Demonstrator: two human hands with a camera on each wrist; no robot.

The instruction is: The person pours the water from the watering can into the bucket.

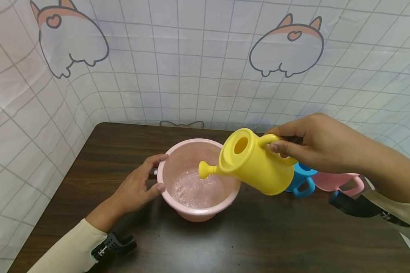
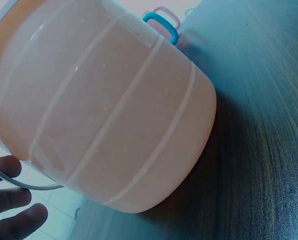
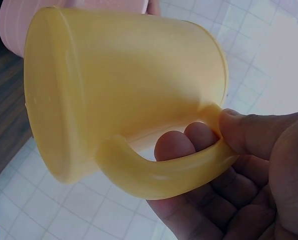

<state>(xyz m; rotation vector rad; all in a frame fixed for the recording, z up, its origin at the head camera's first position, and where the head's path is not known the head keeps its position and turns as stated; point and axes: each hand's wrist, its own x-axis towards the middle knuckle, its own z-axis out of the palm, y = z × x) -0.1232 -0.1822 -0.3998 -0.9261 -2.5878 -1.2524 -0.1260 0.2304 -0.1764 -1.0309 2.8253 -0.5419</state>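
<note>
A pink bucket [image 1: 205, 212] stands on the table, with clear, rippled water [image 1: 198, 187] in it. My left hand [image 1: 131, 193] holds its left rim, thumb and forefinger at the edge; in the left wrist view other fingers [image 2: 21, 220] lie by its thin bail handle [image 2: 36, 187]. My right hand [image 1: 316, 144] grips the handle of a yellow watering can [image 1: 259, 165], fingers curled through the loop in the right wrist view. The can is held tilted, its spout over the bucket's opening. I cannot make out a stream leaving the spout.
Behind the can, at the right, are a blue cup [image 1: 298, 177] and a pink cup [image 1: 328, 182], both with handles and partly hidden. The dark wooden table [image 1: 198, 250] meets a white gridded sheet [image 1: 191, 68] at the back and left.
</note>
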